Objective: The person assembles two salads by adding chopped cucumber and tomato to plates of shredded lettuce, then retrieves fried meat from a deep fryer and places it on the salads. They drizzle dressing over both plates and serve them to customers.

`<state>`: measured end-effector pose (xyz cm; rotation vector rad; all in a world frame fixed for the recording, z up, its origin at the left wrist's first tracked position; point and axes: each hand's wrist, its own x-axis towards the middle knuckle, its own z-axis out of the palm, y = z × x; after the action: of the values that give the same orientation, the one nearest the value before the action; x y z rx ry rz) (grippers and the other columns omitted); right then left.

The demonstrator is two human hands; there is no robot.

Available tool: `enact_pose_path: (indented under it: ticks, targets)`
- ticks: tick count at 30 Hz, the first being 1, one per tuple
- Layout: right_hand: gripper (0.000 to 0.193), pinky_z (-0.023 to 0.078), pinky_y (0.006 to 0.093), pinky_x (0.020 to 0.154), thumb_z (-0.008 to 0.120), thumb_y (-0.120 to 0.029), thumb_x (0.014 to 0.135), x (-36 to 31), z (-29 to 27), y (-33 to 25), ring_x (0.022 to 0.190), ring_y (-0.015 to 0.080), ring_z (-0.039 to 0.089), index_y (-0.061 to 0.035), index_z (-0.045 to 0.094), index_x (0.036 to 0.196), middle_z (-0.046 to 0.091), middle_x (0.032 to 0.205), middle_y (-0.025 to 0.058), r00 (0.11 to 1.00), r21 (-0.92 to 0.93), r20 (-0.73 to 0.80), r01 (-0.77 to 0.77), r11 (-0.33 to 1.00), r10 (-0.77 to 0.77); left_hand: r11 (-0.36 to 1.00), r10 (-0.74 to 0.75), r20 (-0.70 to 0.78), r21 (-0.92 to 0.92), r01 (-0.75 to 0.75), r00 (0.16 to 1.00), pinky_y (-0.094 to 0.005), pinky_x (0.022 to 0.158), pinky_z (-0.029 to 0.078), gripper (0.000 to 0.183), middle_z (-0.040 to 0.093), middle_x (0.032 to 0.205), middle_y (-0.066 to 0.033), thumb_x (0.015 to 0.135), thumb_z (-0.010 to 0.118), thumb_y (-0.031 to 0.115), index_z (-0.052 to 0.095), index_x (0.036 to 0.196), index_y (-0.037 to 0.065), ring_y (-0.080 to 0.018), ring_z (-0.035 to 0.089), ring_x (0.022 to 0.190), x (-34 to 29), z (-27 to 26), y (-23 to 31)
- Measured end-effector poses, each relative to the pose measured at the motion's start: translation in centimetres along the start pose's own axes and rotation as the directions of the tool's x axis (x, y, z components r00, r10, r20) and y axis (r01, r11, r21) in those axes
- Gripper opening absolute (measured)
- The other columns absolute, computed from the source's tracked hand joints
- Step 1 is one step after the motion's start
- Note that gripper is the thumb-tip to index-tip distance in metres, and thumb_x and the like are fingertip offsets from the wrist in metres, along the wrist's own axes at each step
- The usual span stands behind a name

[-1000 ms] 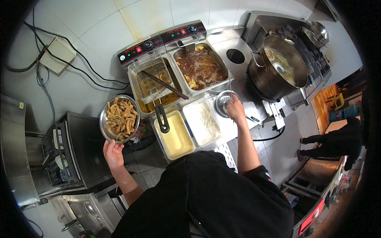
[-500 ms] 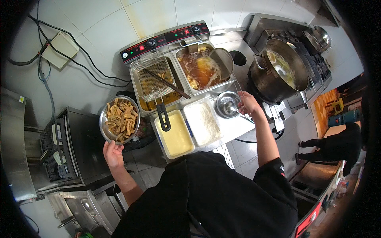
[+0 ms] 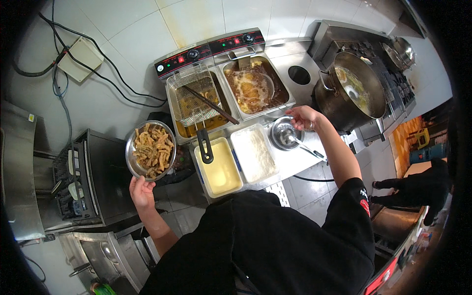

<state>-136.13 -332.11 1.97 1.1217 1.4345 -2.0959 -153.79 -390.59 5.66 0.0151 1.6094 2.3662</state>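
Note:
At the left, my left hand (image 3: 141,191) grips the near rim of a steel bowl (image 3: 130,161) heaped with golden-brown fried strips (image 3: 153,147). My right hand (image 3: 304,118) is closed around the thin handle of a skimmer (image 3: 269,86), whose round head lies in the foaming oil of the right fryer tank (image 3: 255,93). Food under the foam is hard to make out. Below my right hand is a small steel bowl (image 3: 285,132) with a ladle (image 3: 310,150) resting in it.
A wire fry basket (image 3: 189,96) with chopsticks (image 3: 211,104) across it sits over the left tank. Trays of yellow batter (image 3: 219,172) and white flour (image 3: 254,155) stand nearer me. A large pot (image 3: 351,93) occupies the right. Someone in dark clothes (image 3: 418,184) is at far right.
The skimmer's head has dropped into the oil from above the tank and shifted left. My right hand moved slightly toward the fryer. My left hand still holds the bowl.

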Motion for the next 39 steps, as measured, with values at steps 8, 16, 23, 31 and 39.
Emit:
enact_pose_path:
  ticks: [8,16,23,31,39]
  targets:
    - [0.033,0.047,0.0247,0.042,0.038,-0.001,0.092,2.0,-1.0,0.1,0.045,0.014,0.055,-0.0005,0.048,0.123,0.058,0.063,0.0065,0.994,0.046,0.091,0.052,0.998,-0.056,0.998,0.006,-0.032,0.059,-0.005,0.999,-0.0281,0.066,0.051,0.026,0.066,0.103,-0.0093,0.092,0.052,0.011,0.055,0.116,0.001,-0.0165,0.065,0.084,-0.9,0.9,1.0]
    - [0.035,0.046,0.0225,0.042,0.032,-0.005,0.096,1.2,-3.3,2.5,0.047,0.0126,0.053,0.0004,0.044,0.127,0.058,0.065,0.0058,0.965,0.247,0.222,0.08,0.966,-0.137,0.998,-0.006,-0.064,0.056,0.01,0.998,-0.028,0.067,0.049,0.024,0.066,0.106,-0.0086,0.093,0.051,0.009,0.054,0.116,0.002,-0.0159,0.064,0.086,-0.9,0.9,0.9]
    - [0.036,0.045,0.022,0.041,0.033,-0.003,0.093,-0.1,-4.1,3.3,0.047,0.0122,0.053,0.0013,0.044,0.127,0.057,0.064,0.0074,0.962,0.316,0.204,0.11,0.943,-0.18,0.999,0.003,-0.039,0.051,-0.001,0.999,-0.0269,0.065,0.051,0.021,0.066,0.104,-0.009,0.092,0.053,0.01,0.055,0.112,0.001,-0.0152,0.065,0.084,-0.5,2.3,0.9]
    - [0.032,0.043,0.0224,0.038,0.039,-0.006,0.093,-2.4,-3.5,2.3,0.044,0.0135,0.055,-0.0011,0.047,0.124,0.061,0.063,0.0095,0.987,0.206,0.089,0.112,0.972,-0.133,0.999,-0.018,0.004,0.027,0.018,1.0,-0.0272,0.066,0.049,0.025,0.065,0.102,-0.0072,0.093,0.052,0.01,0.054,0.115,0.001,-0.0139,0.062,0.083,-0.1,1.3,0.4]
    - [0.039,0.046,0.0256,0.039,0.053,-0.017,0.093,-3.4,-1.1,-0.7,0.047,0.0155,0.059,0.0048,0.048,0.125,0.065,0.067,0.0106,0.988,-0.275,-0.096,0.094,0.957,-0.124,0.999,-0.009,-0.008,0.041,0.009,1.0,-0.027,0.066,0.05,0.026,0.066,0.104,-0.009,0.092,0.052,0.01,0.055,0.116,0.0,-0.0151,0.064,0.085,-0.1,2.7,0.6]
